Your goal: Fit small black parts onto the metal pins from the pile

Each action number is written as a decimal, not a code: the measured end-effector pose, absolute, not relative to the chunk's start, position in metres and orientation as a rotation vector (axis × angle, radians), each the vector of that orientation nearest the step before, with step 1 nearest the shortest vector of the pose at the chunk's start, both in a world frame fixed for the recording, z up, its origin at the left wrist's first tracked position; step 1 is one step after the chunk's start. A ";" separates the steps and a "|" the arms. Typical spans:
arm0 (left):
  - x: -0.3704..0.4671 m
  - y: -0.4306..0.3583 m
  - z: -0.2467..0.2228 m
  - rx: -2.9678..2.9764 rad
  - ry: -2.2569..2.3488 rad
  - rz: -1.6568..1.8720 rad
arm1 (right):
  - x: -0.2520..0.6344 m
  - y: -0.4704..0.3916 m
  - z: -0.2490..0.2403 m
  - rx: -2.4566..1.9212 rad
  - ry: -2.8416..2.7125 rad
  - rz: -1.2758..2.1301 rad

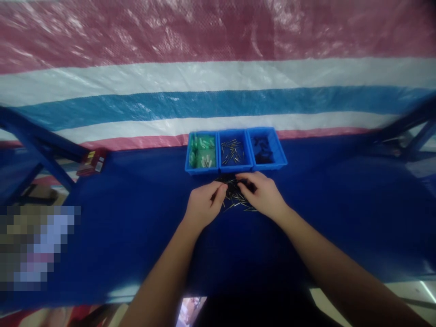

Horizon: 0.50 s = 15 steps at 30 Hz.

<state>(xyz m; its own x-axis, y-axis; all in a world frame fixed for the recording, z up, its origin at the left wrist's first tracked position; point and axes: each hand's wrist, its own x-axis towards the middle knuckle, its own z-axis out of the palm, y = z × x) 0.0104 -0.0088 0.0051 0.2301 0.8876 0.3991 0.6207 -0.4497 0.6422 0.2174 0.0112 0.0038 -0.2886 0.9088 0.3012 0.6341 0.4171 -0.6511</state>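
A loose pile of thin, pointed metal pieces (238, 200), dark and brass-coloured, lies on the blue tabletop (143, 227). My left hand (206, 202) is at the pile's left side, thumb and forefinger pressed together in a pinch; whatever is between them is too small to make out. From the right, my right hand (264, 193) reaches over the pile with thumb and forefinger tips a little apart, and I see nothing clearly held there. Its other fingers are partly hidden. Just behind the hands, a blue bin (235, 169) holds more of the same thin pieces.
Left of that bin stands a blue bin (202, 171) with green and white small parts; to its right, another (281, 159) holds dark parts. A red box (91, 162) lies by the left blue frame (37, 141). A striped plastic sheet (218, 104) hangs behind.
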 end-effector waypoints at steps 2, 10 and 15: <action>0.011 -0.009 0.004 2.166 1.390 1.067 | 0.216 0.011 0.002 -1.276 -2.075 0.530; 0.012 -0.008 0.001 2.175 1.406 1.051 | 0.210 0.015 -0.003 -1.369 -2.033 0.515; 0.012 -0.007 -0.001 2.181 1.398 1.056 | 0.202 0.017 -0.001 -1.449 -1.933 0.595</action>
<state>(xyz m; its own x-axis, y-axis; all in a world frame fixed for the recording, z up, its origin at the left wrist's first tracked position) 0.0124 -0.0073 -0.0006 0.2388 0.8835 0.4030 0.6288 -0.4569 0.6292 0.2020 0.0169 -0.0006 -0.1854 0.9573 0.2220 0.6664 0.2885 -0.6875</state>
